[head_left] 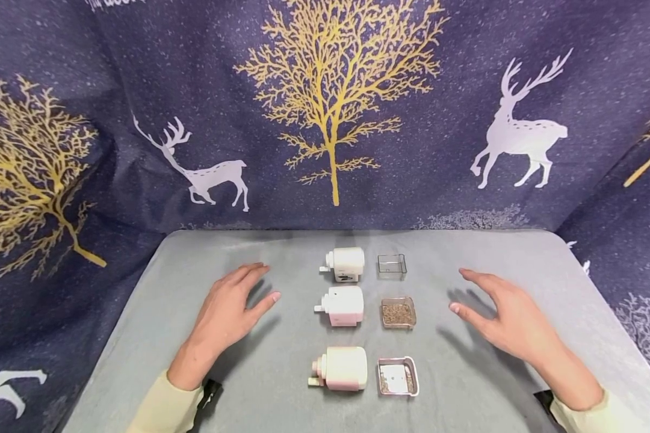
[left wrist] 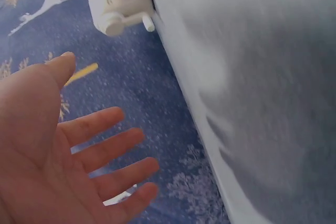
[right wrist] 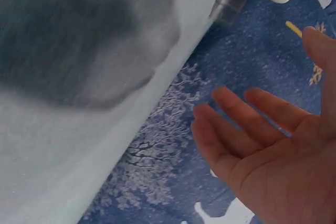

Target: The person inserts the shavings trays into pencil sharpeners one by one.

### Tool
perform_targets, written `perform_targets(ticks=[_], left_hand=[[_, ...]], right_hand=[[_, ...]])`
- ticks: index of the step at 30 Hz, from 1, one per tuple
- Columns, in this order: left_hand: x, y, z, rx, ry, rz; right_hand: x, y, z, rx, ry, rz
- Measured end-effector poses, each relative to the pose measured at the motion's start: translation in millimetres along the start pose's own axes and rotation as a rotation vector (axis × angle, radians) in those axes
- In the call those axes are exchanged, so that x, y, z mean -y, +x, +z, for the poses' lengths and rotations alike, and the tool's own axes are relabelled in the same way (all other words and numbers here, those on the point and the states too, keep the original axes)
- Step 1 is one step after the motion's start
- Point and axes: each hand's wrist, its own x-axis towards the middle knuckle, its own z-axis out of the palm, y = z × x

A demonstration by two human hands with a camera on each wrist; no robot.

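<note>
My left hand (head_left: pixel 224 313) hovers over the left part of the table with spread fingers and nothing in it. To its right, three crank pencil sharpeners stand in a column: a white one (head_left: pixel 348 261) at the back, a pink-and-white one (head_left: pixel 345 304) in the middle, a cream one (head_left: pixel 346 368) in front. Beside each lies a small clear shavings drawer: the back drawer (head_left: pixel 392 265) looks bare, the middle drawer (head_left: pixel 398 313) holds brown shavings, the front drawer (head_left: pixel 398 376) has a few bits along its sides. My right hand (head_left: pixel 511 319), also holding nothing, hovers right of the drawers.
The grey table (head_left: pixel 281 409) has rounded far corners. Behind it hangs a dark blue cloth (head_left: pixel 433 198) printed with golden trees and white deer, which also runs down along both sides. Shadows of both hands fall on the tabletop.
</note>
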Motion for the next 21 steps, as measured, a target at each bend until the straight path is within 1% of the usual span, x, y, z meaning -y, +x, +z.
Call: perform_targets(ticks=[8,16,21], left_hand=[[-15.8,-3.6,-1.9,0.01,-0.022,0.029],[-37.7,-8.5,-5.1,0.04,-0.035,0.082],[-48.6,-11.0,-4.9,0.056,-0.05,0.106]], right_hand=[[16.9,-7.4,-1.0,0.004,0.016,-0.005],[31.7,-13.3,-0.5,0.039,0.023,-0.036],[39.1,-15.8,0.9,0.054,0.033,-0.052]])
